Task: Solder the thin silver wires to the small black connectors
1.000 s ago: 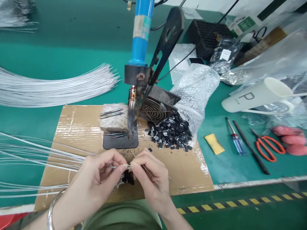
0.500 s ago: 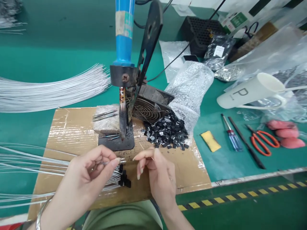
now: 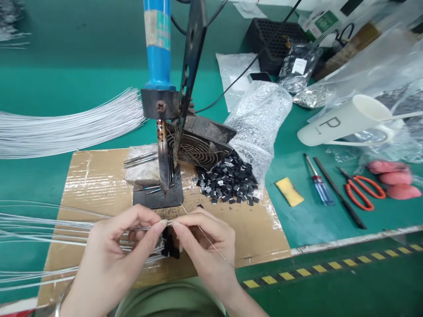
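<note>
My left hand [image 3: 119,251] is closed, pinching a thin white wire [image 3: 142,228] near its end between thumb and forefinger. Fingertip to fingertip with it, my right hand [image 3: 209,251] pinches the tip of that same wire. A thin strand of solder wire [image 3: 186,211] runs across the fingers of my right hand. Below the fingertips lie black connectors [image 3: 170,248] on the ends of other white wires [image 3: 69,224], which stretch off to the left. Just beyond my hands, a soldering iron [image 3: 158,61] with a blue handle hangs tip down in a black clamp.
A cardboard sheet [image 3: 92,176] covers the bench. Behind it are a small fan [image 3: 198,147], a heap of black connectors [image 3: 228,180] and a bundle of white wires [image 3: 66,132]. To the right lie a yellow sponge [image 3: 290,192], screwdriver [image 3: 322,189], orange-handled scissors [image 3: 363,191] and white mug [image 3: 343,121].
My right hand has moved left to meet my left hand, and its thumb and forefinger have closed on the wire's tip. The view has shifted slightly.
</note>
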The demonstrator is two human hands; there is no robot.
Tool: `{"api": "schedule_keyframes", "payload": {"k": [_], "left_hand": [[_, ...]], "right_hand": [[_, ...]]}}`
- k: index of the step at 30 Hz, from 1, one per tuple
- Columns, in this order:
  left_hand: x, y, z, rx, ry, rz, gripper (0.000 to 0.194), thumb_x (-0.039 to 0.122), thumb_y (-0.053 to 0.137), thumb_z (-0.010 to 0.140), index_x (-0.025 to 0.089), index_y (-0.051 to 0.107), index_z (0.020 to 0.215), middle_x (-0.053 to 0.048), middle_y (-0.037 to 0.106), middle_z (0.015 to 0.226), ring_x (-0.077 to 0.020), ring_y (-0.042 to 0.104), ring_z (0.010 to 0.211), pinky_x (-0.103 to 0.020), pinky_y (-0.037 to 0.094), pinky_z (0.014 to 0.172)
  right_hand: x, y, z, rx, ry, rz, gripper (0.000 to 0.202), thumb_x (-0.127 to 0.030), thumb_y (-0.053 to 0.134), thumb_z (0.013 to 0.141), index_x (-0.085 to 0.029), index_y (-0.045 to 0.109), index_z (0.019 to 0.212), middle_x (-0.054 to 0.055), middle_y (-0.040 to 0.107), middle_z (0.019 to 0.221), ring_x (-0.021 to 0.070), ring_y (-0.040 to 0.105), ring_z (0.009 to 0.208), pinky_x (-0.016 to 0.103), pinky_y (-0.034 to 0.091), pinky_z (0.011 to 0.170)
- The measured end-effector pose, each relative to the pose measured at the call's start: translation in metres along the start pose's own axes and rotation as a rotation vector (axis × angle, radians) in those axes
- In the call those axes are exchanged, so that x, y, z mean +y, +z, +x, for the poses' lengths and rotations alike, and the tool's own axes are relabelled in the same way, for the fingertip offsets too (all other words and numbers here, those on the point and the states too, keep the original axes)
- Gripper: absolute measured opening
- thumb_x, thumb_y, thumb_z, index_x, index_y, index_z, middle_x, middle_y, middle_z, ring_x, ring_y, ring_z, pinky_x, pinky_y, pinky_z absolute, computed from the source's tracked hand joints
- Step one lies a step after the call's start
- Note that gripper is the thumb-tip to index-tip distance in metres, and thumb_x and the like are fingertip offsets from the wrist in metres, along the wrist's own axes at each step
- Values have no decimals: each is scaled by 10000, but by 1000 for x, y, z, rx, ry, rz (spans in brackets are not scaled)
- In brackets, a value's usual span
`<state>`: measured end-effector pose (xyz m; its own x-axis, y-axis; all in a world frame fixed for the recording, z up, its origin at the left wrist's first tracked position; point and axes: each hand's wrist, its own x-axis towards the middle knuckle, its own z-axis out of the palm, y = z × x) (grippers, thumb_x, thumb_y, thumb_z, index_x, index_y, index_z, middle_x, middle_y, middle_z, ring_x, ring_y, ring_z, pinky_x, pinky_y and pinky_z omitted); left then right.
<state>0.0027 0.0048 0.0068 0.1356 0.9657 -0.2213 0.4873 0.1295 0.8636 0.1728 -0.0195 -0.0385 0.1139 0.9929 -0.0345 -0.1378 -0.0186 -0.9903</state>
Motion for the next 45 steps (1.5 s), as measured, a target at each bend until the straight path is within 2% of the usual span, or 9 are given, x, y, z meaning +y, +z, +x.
{"api": "schedule_keyframes", "payload": {"k": [2,7,12,15,23,27,32,37,45], "left_hand": [[0,2,-2,-5,-22,-15,210,397,707,954,241,754,821,31,745,733,-106,626,599,-164,477,550],[1,5,-7,67,-122,-60,232,424,703,934,229,738,813,17,721,718,-119,611,625,-198,425,537],[-5,3,-4,-4,-72,-39,245,429,691,961,220,726,837,11,704,698,-110,559,567,-190,393,489],[-6,2,-2,-18,-74,-36,261,448,681,981,222,720,856,15,690,692,-107,541,562,-184,392,488],[-4,1,-5,-39,-74,-24,291,456,650,1003,218,724,852,23,657,657,-109,525,552,-190,413,503],[-3,2,-4,-26,-82,-29,276,439,655,987,215,718,839,9,697,679,-119,571,571,-203,403,498],[7,9,-7,55,-141,-68,245,411,663,954,223,714,805,16,725,716,-120,615,622,-216,417,542],[11,10,-7,45,-164,-100,255,427,679,939,225,719,788,12,741,712,-131,658,641,-216,427,547],[6,4,-5,21,-123,-64,285,462,735,911,219,734,763,-5,706,650,-133,590,554,-204,438,483]], "right_hand": [[2,0,-1,-1,0,3,131,-156,782,924,-229,857,846,2,720,719,118,611,594,243,474,556],[4,-1,-1,-9,-5,4,129,-157,780,932,-232,860,865,4,727,736,116,615,606,236,477,561],[2,-1,-1,-12,14,27,144,-204,758,967,-249,882,912,9,720,742,117,633,613,222,497,564],[0,1,0,-38,75,93,159,-252,745,988,-261,903,969,24,734,769,113,638,597,217,524,559],[7,10,-2,-30,252,401,70,-313,857,922,-276,912,943,7,736,753,90,599,540,197,572,507],[9,10,-1,-26,280,433,53,-312,880,903,-270,908,919,0,741,720,79,594,522,182,564,500],[8,10,1,-18,284,434,59,-317,888,888,-260,905,889,-4,744,683,77,592,496,177,560,484],[9,9,2,-23,330,464,124,-356,910,852,-234,894,851,3,745,656,91,577,469,202,539,451],[6,-1,8,-118,469,507,153,-359,936,808,-220,875,795,-12,726,625,93,556,447,213,536,424]]}}
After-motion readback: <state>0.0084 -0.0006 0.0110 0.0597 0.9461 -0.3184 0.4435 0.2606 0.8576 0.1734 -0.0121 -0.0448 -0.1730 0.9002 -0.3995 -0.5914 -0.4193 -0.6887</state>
